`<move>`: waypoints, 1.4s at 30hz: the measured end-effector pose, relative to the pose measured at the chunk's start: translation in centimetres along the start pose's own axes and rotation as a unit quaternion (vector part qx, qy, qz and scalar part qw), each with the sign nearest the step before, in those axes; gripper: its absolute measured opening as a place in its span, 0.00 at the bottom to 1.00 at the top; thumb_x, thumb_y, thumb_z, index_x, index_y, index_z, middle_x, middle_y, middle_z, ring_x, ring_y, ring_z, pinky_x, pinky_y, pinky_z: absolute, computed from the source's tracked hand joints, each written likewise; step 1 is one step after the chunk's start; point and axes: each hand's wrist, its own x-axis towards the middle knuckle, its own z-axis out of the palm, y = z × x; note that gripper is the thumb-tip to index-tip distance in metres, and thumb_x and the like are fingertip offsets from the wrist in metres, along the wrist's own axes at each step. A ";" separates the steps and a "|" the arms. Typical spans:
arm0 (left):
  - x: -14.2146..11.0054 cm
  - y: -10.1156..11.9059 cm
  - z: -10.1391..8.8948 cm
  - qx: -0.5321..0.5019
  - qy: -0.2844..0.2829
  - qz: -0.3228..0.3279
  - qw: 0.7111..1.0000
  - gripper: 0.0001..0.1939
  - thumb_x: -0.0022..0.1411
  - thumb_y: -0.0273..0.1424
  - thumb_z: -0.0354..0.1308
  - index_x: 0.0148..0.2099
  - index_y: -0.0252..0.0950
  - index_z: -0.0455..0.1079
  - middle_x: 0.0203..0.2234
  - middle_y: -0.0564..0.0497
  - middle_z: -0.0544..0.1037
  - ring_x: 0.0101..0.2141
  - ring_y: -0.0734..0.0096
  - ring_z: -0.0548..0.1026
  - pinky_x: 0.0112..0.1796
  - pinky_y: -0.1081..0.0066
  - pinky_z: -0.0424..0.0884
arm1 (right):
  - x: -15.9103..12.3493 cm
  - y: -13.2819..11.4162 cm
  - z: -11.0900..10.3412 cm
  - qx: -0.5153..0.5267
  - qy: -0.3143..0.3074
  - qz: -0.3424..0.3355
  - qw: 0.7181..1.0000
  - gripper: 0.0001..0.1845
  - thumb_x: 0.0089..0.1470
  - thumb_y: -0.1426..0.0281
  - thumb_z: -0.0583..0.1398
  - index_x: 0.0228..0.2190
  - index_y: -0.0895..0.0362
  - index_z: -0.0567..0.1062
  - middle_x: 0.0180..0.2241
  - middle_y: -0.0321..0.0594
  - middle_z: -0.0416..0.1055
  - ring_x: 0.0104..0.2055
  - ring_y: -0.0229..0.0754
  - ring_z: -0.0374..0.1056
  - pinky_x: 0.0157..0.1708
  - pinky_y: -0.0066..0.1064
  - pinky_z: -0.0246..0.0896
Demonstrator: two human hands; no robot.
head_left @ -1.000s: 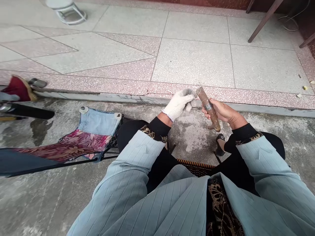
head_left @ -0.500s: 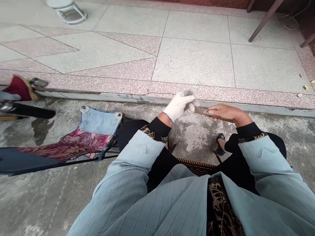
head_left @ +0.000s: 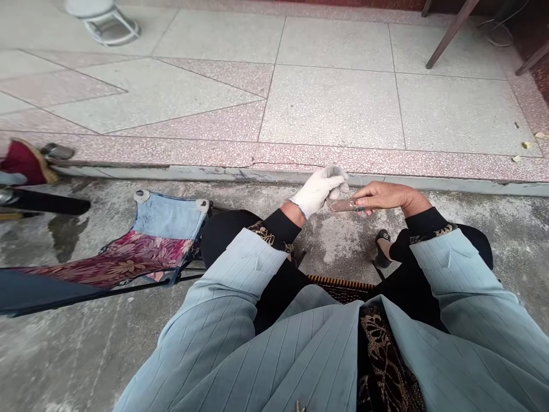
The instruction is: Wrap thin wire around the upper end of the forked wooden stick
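My left hand wears a white knitted glove, its fingers curled closed. What lies inside them is too small to make out; a thin pale strand shows just right of the fingertips. My bare right hand is closed around the end of a knife-like tool. The tool has a flat, brownish blade with metal winding near my fingers. It points left, its tip close below the gloved fingers; whether they touch, I cannot tell. Both hands are above my lap, over the concrete ground.
A raised tiled step runs across in front. To my left stands a folding fabric chair; beyond it are another person's red shoe, a dark cylinder and a metal cup. A white stool stands farther back.
The blade has shifted left and slightly down, its tip now under the gloved fingers. My right hand moved a little left with it. The whole view has shifted slightly.
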 end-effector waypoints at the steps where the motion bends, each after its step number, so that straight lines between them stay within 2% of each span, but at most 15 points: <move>1: 0.0 0.1 0.1 0.001 0.013 0.001 1.000 0.07 0.59 0.28 0.59 0.40 0.31 0.68 0.22 0.54 0.75 0.13 0.86 0.62 0.16 0.79 0.54 | 0.0 -0.1 0.0 0.009 0.012 0.002 1.000 0.24 0.62 0.52 0.58 0.43 0.59 0.80 0.32 0.41 0.77 0.27 0.35 0.69 0.29 0.28 0.63; 8: 0.0 0.2 0.4 -0.024 0.070 -0.012 0.997 0.08 0.57 0.29 0.58 0.39 0.33 0.66 0.21 0.55 0.73 0.14 0.82 0.64 0.18 0.77 0.57 | -0.3 -1.1 0.1 0.034 0.068 0.007 0.997 0.24 0.57 0.55 0.61 0.48 0.58 0.81 0.30 0.38 0.77 0.27 0.36 0.70 0.29 0.28 0.63; 12: 0.5 -0.6 0.2 -0.023 0.145 -0.003 0.989 0.08 0.55 0.28 0.58 0.38 0.35 0.63 0.21 0.56 0.73 0.16 0.83 0.64 0.20 0.79 0.58 | 0.0 -1.0 0.3 0.006 0.105 -0.001 0.994 0.18 0.58 0.59 0.61 0.44 0.56 0.82 0.24 0.34 0.73 0.25 0.35 0.69 0.28 0.27 0.61; 15: 0.8 -1.0 -0.1 -0.022 0.178 0.020 0.984 0.12 0.54 0.27 0.58 0.41 0.37 0.62 0.21 0.57 0.72 0.16 0.82 0.64 0.22 0.78 0.59 | 0.3 -0.9 0.7 0.012 0.135 -0.004 0.991 0.17 0.59 0.61 0.61 0.47 0.56 0.79 0.23 0.33 0.72 0.24 0.34 0.68 0.27 0.26 0.60; 18: 0.7 -0.8 -0.3 -0.023 0.172 0.052 0.984 0.19 0.52 0.27 0.60 0.47 0.38 0.63 0.23 0.57 0.72 0.19 0.80 0.67 0.24 0.77 0.63 | 0.2 -1.4 1.0 0.034 0.156 0.002 0.987 0.15 0.60 0.63 0.61 0.46 0.57 0.76 0.24 0.34 0.72 0.23 0.34 0.68 0.25 0.25 0.61; 20: 0.6 -0.6 -0.4 -0.024 0.150 0.068 0.986 0.20 0.52 0.28 0.61 0.48 0.38 0.64 0.24 0.56 0.73 0.22 0.77 0.71 0.27 0.75 0.67 | 0.0 -2.2 1.2 0.062 0.158 0.007 0.985 0.13 0.61 0.63 0.60 0.44 0.58 0.74 0.24 0.34 0.72 0.23 0.34 0.68 0.24 0.24 0.61; 25: 1.0 -0.6 -0.7 -0.057 0.118 0.102 0.986 0.13 0.47 0.26 0.61 0.36 0.36 0.64 0.27 0.55 0.74 0.26 0.76 0.73 0.30 0.73 0.70 | -0.7 -4.4 1.8 0.126 0.167 0.032 0.977 0.09 0.62 0.66 0.60 0.41 0.59 0.73 0.21 0.33 0.69 0.20 0.31 0.64 0.19 0.21 0.57; 27: 1.2 -0.7 -0.7 -0.044 0.121 0.099 0.987 0.10 0.45 0.25 0.60 0.34 0.35 0.65 0.27 0.54 0.73 0.25 0.77 0.72 0.28 0.74 0.68 | -0.6 -4.4 1.9 0.158 0.169 0.028 0.973 0.11 0.61 0.64 0.62 0.41 0.59 0.73 0.21 0.32 0.68 0.20 0.32 0.65 0.18 0.21 0.57; 29: 1.3 -0.9 -0.6 -0.026 0.139 0.067 0.988 0.05 0.48 0.26 0.57 0.31 0.34 0.66 0.25 0.54 0.72 0.21 0.78 0.68 0.23 0.75 0.62 | -0.1 -3.8 2.1 0.202 0.171 0.013 0.964 0.15 0.59 0.61 0.63 0.42 0.58 0.72 0.20 0.33 0.69 0.21 0.34 0.66 0.19 0.21 0.58; 30: 1.3 -1.0 -0.5 -0.016 0.150 0.050 0.987 0.03 0.51 0.28 0.55 0.30 0.34 0.66 0.23 0.54 0.72 0.19 0.79 0.65 0.21 0.75 0.59 | 0.3 -3.3 2.1 0.225 0.176 0.006 0.958 0.17 0.57 0.60 0.64 0.42 0.58 0.72 0.20 0.33 0.70 0.21 0.34 0.67 0.19 0.22 0.59; 32: 1.2 -1.0 -0.4 0.029 0.164 0.039 0.985 0.05 0.55 0.30 0.52 0.28 0.35 0.67 0.19 0.54 0.69 0.17 0.79 0.61 0.20 0.74 0.54 | 1.0 -2.4 2.2 0.268 0.197 0.002 0.943 0.21 0.55 0.57 0.66 0.43 0.58 0.71 0.20 0.34 0.71 0.21 0.35 0.67 0.20 0.23 0.62; 35: 0.6 -0.9 -0.3 0.164 0.152 0.078 0.972 0.07 0.55 0.27 0.53 0.25 0.36 0.64 0.14 0.55 0.64 0.17 0.78 0.61 0.22 0.73 0.55 | 1.9 -1.6 2.3 0.342 0.241 -0.003 0.908 0.22 0.51 0.56 0.68 0.40 0.57 0.70 0.20 0.33 0.70 0.20 0.36 0.67 0.20 0.24 0.63; 37: 0.2 -0.8 -0.2 0.209 0.142 0.095 0.963 0.08 0.53 0.25 0.52 0.23 0.36 0.60 0.14 0.55 0.64 0.18 0.78 0.61 0.23 0.73 0.56 | 2.3 -1.5 2.3 0.386 0.247 -0.012 0.889 0.22 0.50 0.56 0.69 0.36 0.56 0.69 0.20 0.33 0.68 0.21 0.36 0.67 0.19 0.25 0.63; 40: -0.2 -0.7 -0.1 0.152 0.102 0.099 0.978 0.03 0.53 0.27 0.52 0.27 0.36 0.63 0.15 0.57 0.61 0.18 0.78 0.58 0.23 0.74 0.55 | 2.5 -1.5 2.4 0.429 0.237 -0.026 0.871 0.22 0.50 0.56 0.70 0.34 0.56 0.68 0.21 0.33 0.68 0.21 0.36 0.67 0.19 0.26 0.63; 42: -0.4 -0.6 -0.2 0.116 0.062 0.098 0.986 0.04 0.54 0.31 0.52 0.31 0.36 0.66 0.16 0.57 0.61 0.18 0.77 0.58 0.24 0.74 0.54 | 2.6 -1.5 2.5 0.447 0.237 -0.042 0.862 0.21 0.51 0.57 0.70 0.34 0.56 0.68 0.22 0.34 0.69 0.21 0.37 0.68 0.19 0.27 0.63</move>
